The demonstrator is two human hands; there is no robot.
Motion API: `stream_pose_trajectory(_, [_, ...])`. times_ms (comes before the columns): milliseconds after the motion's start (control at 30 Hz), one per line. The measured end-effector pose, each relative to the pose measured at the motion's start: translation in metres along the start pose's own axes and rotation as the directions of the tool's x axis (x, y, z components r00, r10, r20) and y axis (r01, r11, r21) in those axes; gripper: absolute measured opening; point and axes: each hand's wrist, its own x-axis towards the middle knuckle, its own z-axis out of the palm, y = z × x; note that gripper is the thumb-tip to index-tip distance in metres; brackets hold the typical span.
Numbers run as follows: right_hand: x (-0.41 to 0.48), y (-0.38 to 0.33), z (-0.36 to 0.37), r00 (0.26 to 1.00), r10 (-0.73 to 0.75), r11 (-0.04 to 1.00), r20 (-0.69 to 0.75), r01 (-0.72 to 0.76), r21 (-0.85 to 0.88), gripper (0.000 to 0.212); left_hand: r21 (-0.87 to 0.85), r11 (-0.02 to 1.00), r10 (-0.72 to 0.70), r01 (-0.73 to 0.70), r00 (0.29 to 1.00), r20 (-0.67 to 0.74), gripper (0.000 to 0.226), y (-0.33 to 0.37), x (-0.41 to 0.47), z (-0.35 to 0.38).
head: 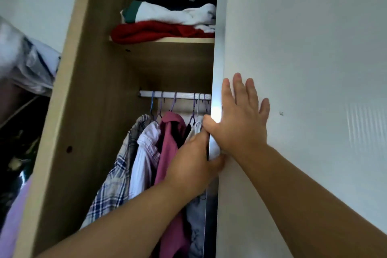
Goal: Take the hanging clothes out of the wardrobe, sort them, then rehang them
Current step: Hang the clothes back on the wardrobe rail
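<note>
The wardrobe's white sliding door (303, 48) covers the right side, with its metal edge (217, 69) at the centre. My left hand (194, 161) grips that edge from the inside, fingers hidden behind it. Against the door's face lies my right hand (240, 119), flat with straight fingers, its thumb at the edge. In the open part, a plaid shirt (117, 174), a white shirt (144, 159) and a pink garment (169, 153) hang on purple hangers from a rail (173, 94). More clothes behind them are partly hidden by the door.
A shelf (184, 40) above the rail holds folded clothes: red, white, dark and cream. The wardrobe's wooden side panel (69, 111) stands at the left. Beyond it are plastic-wrapped items (25, 63) and dark clutter.
</note>
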Motion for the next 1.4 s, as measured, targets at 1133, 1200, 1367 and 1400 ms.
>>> stream_pose_trajectory(1133, [-0.051,-0.172,0.060,0.926,-0.378,0.926,-0.016,0.378,0.006,0.075,0.358,0.874,-0.197,0.329,0.912,-0.359,0.106,-0.124,-0.050,-0.198])
stream_pose_trajectory(1200, [-0.054,-0.179,0.062,0.940,-0.338,0.940,-0.044,0.340,0.023,0.077,0.379,0.875,-0.173,0.301,0.926,-0.335,0.099,-0.128,-0.051,-0.202])
stream_pose_trajectory(1367, [-0.058,-0.191,0.064,0.963,-0.255,0.964,-0.091,0.260,0.052,0.083,0.386,0.879,-0.165,0.281,0.937,-0.307,0.092,-0.134,-0.054,-0.207])
stream_pose_trajectory(1400, [-0.056,-0.189,0.063,0.962,-0.257,0.963,-0.097,0.263,0.062,0.081,0.394,0.876,-0.165,0.280,0.940,-0.300,0.091,-0.132,-0.054,-0.209])
